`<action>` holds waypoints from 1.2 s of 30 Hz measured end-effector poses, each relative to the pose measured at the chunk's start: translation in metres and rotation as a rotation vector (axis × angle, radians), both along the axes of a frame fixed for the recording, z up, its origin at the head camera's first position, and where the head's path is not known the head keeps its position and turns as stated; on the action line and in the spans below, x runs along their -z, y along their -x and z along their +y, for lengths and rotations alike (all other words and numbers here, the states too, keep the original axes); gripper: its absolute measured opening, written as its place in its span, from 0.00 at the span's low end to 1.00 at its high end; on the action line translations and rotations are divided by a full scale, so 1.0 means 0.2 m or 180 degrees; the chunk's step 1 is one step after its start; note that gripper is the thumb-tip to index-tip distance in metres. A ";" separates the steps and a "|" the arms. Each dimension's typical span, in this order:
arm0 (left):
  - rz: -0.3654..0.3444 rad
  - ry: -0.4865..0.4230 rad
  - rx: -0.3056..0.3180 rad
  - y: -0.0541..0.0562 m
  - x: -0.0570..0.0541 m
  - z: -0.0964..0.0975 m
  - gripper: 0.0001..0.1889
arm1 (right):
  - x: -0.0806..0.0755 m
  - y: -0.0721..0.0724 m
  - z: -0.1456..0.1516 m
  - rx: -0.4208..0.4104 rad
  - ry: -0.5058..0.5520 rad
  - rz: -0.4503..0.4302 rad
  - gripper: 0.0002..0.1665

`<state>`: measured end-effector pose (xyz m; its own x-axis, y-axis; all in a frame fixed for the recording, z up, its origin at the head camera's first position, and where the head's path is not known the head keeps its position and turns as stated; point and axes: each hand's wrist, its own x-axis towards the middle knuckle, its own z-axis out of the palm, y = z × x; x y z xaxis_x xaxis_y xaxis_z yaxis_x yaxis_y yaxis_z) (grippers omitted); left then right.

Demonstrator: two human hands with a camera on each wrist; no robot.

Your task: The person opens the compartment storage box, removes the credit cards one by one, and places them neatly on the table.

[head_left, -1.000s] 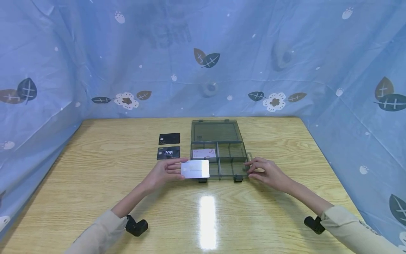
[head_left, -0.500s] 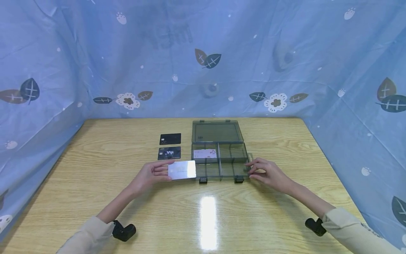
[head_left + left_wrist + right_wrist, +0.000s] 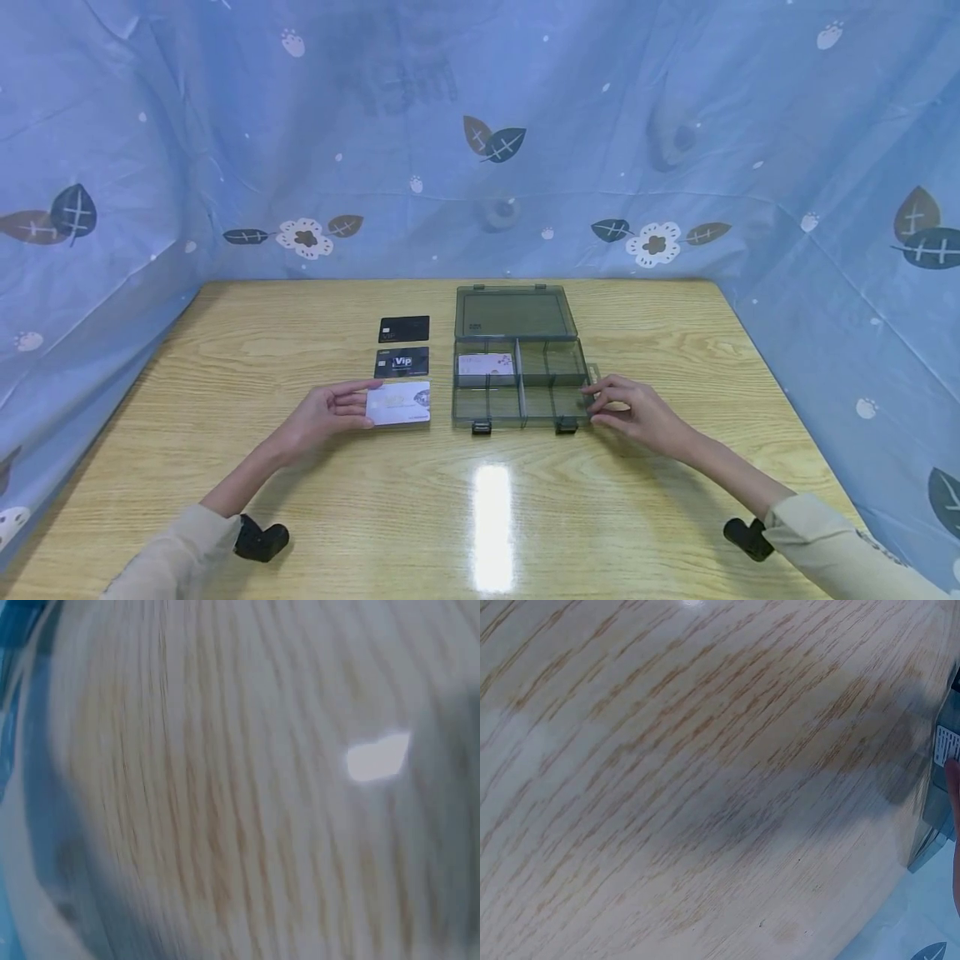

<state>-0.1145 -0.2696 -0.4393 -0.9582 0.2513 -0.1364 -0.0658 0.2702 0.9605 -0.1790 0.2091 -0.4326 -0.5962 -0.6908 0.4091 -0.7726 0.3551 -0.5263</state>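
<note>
My left hand (image 3: 322, 417) pinches a white card (image 3: 399, 404) by its left edge, thumb below and fingers above. The card lies low over the table, just below a dark "Vip" card (image 3: 402, 362) and a black card (image 3: 404, 329). Right of these cards is a see-through grey plastic box (image 3: 519, 410) with its lid folded back and dividers inside. A pink patterned card (image 3: 485, 364) lies in its back left compartment. My right hand (image 3: 630, 410) holds the box at its right wall with bent fingers. In the right wrist view, a finger (image 3: 954, 787) reaches the labelled side.
The wooden table (image 3: 375, 517) carries everything, with a bright light reflection in front of the box. The box's lid (image 3: 515, 312) lies flat behind it, and two dark latches (image 3: 482, 427) stick out in front. Blue patterned cloth (image 3: 480, 167) surrounds the table's back and sides.
My left hand has carried the white card leftward, from over the box's front left compartment to below the dark "Vip" card. My right hand has stayed at the box's right wall.
</note>
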 end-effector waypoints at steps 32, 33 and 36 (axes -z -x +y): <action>-0.0120 0.0300 0.0180 0.12 0.07 -0.10 0.34 | 0.01 0.00 0.00 0.0013 0.0036 -0.0067 0.11; -0.0093 0.0301 0.0199 0.13 0.07 -0.10 0.34 | 0.01 0.00 0.00 0.0014 0.0035 -0.0066 0.11; -0.0029 0.0319 0.0234 0.13 0.07 -0.08 0.33 | 0.01 0.00 0.00 0.0023 0.0016 -0.0060 0.11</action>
